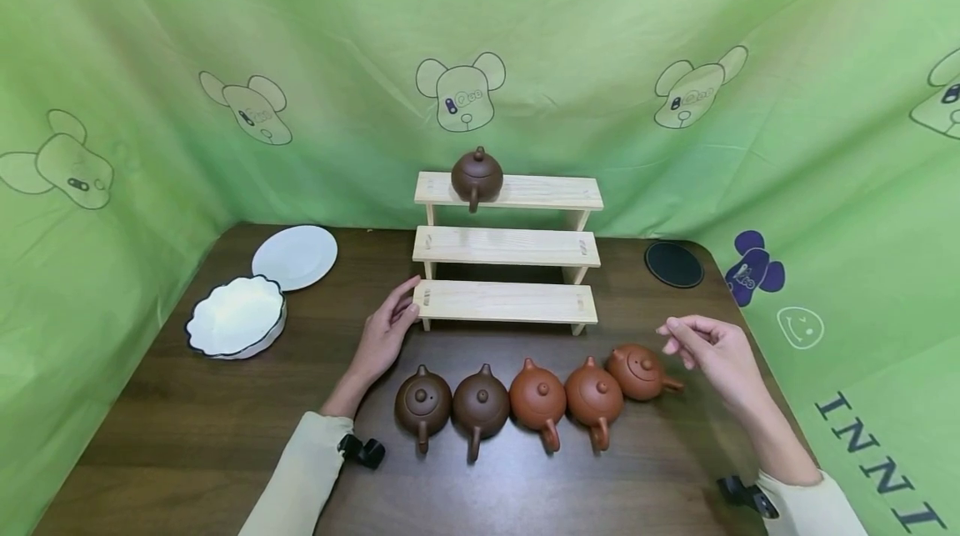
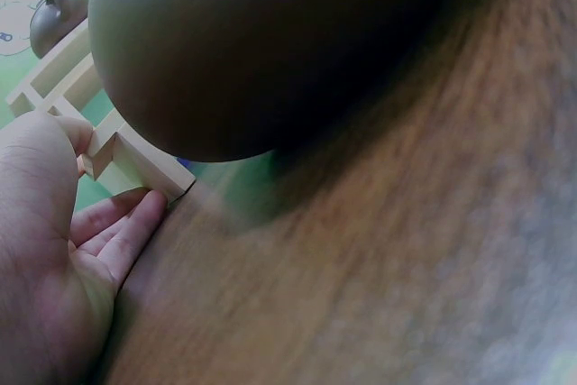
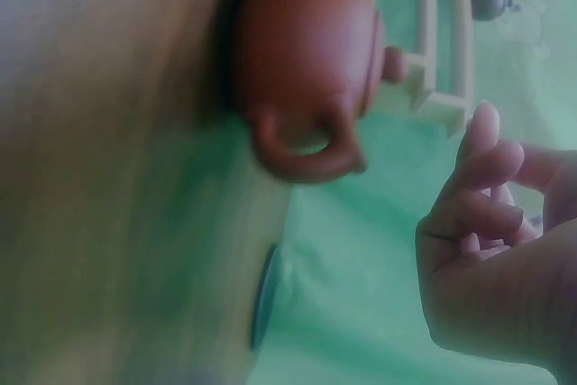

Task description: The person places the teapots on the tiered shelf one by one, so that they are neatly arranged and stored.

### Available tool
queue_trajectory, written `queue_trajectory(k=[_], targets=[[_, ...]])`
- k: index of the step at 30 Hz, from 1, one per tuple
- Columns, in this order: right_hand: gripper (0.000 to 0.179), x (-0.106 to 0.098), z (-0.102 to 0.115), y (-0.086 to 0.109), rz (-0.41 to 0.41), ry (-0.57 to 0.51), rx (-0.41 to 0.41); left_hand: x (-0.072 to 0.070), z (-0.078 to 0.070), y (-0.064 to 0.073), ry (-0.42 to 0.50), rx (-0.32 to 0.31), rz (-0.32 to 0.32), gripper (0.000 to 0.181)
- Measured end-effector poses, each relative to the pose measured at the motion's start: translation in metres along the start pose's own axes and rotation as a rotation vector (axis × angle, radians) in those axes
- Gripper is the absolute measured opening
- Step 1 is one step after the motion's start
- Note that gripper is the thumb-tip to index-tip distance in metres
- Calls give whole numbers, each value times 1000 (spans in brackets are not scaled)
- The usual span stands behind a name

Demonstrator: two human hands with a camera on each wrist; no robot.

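Left hand (image 1: 384,336): fingers nearly straight, touching left end of pale wooden three-step stand (image 1: 506,303). Right hand (image 1: 712,353): loosely bent, holding nothing, just right of near row: two dark-brown round clay teapots (image 1: 423,404), three reddish-brown ones (image 1: 537,403). Lids on, insides hidden. Another dark-brown teapot (image 1: 477,179) on far top step.

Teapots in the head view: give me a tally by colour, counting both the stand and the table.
Dark brown teapots: 3 (2 on the table, 1 on the stand's top step)
Reddish-orange teapots: 3 (all on the table)
Total: 6
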State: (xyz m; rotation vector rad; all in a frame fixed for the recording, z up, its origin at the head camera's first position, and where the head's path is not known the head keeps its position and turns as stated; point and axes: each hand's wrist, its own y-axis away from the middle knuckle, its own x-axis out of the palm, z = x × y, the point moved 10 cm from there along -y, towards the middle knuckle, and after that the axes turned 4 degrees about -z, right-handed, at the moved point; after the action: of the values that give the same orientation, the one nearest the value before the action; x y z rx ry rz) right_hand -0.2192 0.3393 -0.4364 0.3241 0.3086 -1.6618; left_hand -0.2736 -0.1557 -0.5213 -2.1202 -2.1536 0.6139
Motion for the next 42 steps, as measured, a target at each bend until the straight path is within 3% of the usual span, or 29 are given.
queue_trajectory(k=[7,11,15,18,22,23,25,27,31,36,42], targets=[[29,-6,-21,8,47,77,18,0,23,-3,-11,-32,12,50],[31,-9,-37,12,69,110,52,0,12,-2,-17,-26,10,50],[31,-11,-51,16,90,143,76,-1,0,0,16,18,7,50],[30,-9,-59,18,124,160,71,-1,0,0,10,16,1,49],[28,-6,-71,22,182,168,107,0,1,1,-31,-63,8,49],[29,-6,-75,22,198,168,128,1,7,0,-41,-66,14,49],[30,-4,-81,23,237,157,165,1,11,-1,-49,-70,25,50],[32,-1,-84,24,288,140,182,1,12,-2,-43,-36,17,49],[33,6,-84,28,402,92,189,-1,3,0,-15,14,-3,49],[32,13,-84,34,531,15,215,-1,7,-1,-26,18,-1,48],[34,18,-86,41,614,-112,254,-1,5,-1,-23,20,-3,48]])
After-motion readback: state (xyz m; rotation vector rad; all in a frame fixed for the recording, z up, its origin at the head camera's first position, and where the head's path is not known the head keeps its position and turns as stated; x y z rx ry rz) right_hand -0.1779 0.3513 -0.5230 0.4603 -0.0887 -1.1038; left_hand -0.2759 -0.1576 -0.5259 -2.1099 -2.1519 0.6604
